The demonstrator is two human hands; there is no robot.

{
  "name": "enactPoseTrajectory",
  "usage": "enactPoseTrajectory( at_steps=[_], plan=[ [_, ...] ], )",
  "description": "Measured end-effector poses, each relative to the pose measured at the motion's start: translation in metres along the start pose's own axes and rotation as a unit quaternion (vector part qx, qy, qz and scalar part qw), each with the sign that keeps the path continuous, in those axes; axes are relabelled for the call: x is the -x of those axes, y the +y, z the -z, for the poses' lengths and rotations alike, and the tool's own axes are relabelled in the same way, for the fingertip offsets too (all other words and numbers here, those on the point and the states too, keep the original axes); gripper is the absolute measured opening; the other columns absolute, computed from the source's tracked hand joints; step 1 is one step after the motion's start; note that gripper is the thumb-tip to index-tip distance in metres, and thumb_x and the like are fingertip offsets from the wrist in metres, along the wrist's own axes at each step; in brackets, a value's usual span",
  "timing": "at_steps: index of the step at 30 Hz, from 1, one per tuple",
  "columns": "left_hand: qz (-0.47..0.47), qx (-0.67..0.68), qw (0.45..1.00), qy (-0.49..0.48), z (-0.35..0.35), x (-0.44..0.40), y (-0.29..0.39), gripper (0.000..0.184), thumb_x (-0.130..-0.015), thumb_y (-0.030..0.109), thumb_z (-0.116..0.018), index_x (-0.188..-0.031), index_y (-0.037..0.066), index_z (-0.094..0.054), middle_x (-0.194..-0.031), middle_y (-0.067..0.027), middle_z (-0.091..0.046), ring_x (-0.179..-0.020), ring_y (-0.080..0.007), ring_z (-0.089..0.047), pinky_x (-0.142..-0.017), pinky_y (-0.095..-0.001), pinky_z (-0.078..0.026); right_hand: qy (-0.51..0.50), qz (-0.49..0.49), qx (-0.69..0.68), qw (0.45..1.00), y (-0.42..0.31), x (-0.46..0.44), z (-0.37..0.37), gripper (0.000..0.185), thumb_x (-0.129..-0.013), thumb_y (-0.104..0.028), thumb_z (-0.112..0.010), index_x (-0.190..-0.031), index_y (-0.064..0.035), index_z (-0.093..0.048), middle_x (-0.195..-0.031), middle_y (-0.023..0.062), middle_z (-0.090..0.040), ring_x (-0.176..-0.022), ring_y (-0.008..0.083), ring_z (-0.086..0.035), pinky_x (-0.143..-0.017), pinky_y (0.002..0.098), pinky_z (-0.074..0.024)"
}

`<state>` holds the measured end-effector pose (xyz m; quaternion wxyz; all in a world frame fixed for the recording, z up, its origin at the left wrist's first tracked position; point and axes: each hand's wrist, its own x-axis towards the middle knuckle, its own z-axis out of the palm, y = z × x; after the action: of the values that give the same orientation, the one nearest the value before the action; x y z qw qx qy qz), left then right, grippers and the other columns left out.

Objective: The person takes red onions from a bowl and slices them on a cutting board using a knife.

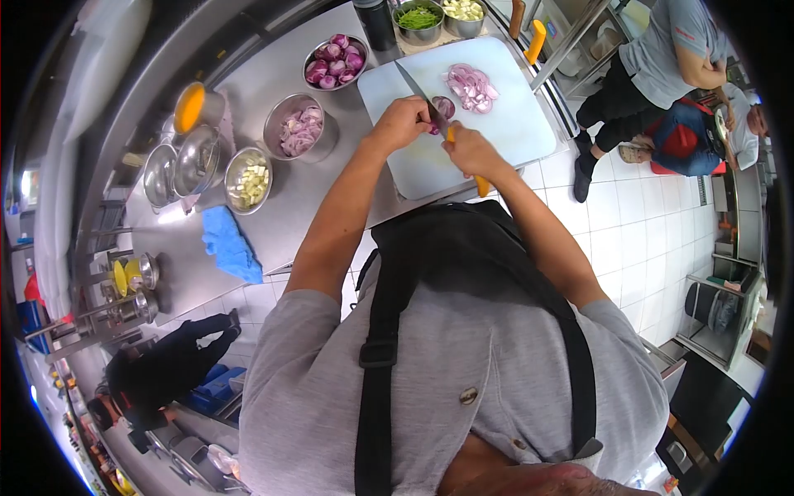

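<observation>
My right hand (475, 155) is wrapped round the yellow handle of a kitchen knife (416, 86). The blade points away to the upper left, over a white cutting board (509, 136). My left hand (402, 123) is closed with bent fingers against a red onion (444, 107), close beside the blade. The fingers and knife partly hide the onion. Farther right on the board lies a loose pile of sliced red onion (471, 88).
Left of the board are a bowl of peeled red onions (335, 62), a pot of sliced onion (299, 132), a bowl of pale chopped pieces (248, 179) and a blue cloth (229, 243). A black bottle (375, 25) stands behind. Other people are at right and lower left.
</observation>
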<state>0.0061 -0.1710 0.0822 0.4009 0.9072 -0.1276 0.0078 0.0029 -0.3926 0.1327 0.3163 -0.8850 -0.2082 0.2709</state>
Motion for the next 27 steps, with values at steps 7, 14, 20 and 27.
enactPoseTrajectory(
  at_steps=[7,14,20,27],
  plan=[
    [-0.001,0.019,1.0,0.001,-0.002,0.001,-0.002,0.018,-0.08,-0.003,-0.085,-0.084,0.001,-0.068,-0.092,-0.0123,-0.069,-0.082,-0.0302,-0.071,-0.073,-0.0394,-0.056,-0.024,-0.014,-0.012,1.0,-0.009,0.003,0.005,0.043,-0.105,-0.021,-0.054,-0.129,0.0149,-0.049,-0.079,0.0252,-0.073,-0.058,0.0331,-0.073,-0.062,0.0452,-0.0602],
    [-0.009,-0.002,1.0,0.007,0.002,0.003,-0.001,0.016,-0.08,-0.002,-0.084,-0.084,0.0,-0.068,-0.092,-0.0131,-0.068,-0.082,-0.0312,-0.07,-0.075,-0.0405,-0.056,-0.011,-0.002,-0.01,1.0,-0.008,-0.001,0.002,0.039,-0.105,-0.023,-0.055,-0.122,0.0121,-0.052,-0.081,0.0257,-0.073,-0.06,0.0334,-0.073,-0.064,0.0454,-0.0607],
    [0.014,0.027,1.0,0.007,0.001,0.003,0.0,0.016,-0.08,-0.003,-0.083,-0.085,-0.001,-0.068,-0.091,-0.014,-0.068,-0.083,-0.0329,-0.07,-0.075,-0.0415,-0.056,0.006,0.007,0.001,1.0,0.006,-0.014,-0.017,0.036,-0.104,-0.022,-0.056,-0.119,0.0115,-0.054,-0.076,0.025,-0.072,-0.059,0.034,-0.073,-0.064,0.0464,-0.0605],
    [0.004,0.025,1.0,0.014,-0.001,0.006,-0.001,0.015,-0.08,-0.004,-0.082,-0.085,-0.001,-0.068,-0.092,-0.0145,-0.068,-0.083,-0.0335,-0.07,-0.075,-0.0413,-0.057,0.012,-0.008,0.004,1.0,-0.002,-0.011,-0.023,0.037,-0.104,-0.021,-0.057,-0.121,0.0112,-0.054,-0.081,0.0263,-0.073,-0.059,0.0344,-0.073,-0.064,0.0461,-0.0606]
  ],
)
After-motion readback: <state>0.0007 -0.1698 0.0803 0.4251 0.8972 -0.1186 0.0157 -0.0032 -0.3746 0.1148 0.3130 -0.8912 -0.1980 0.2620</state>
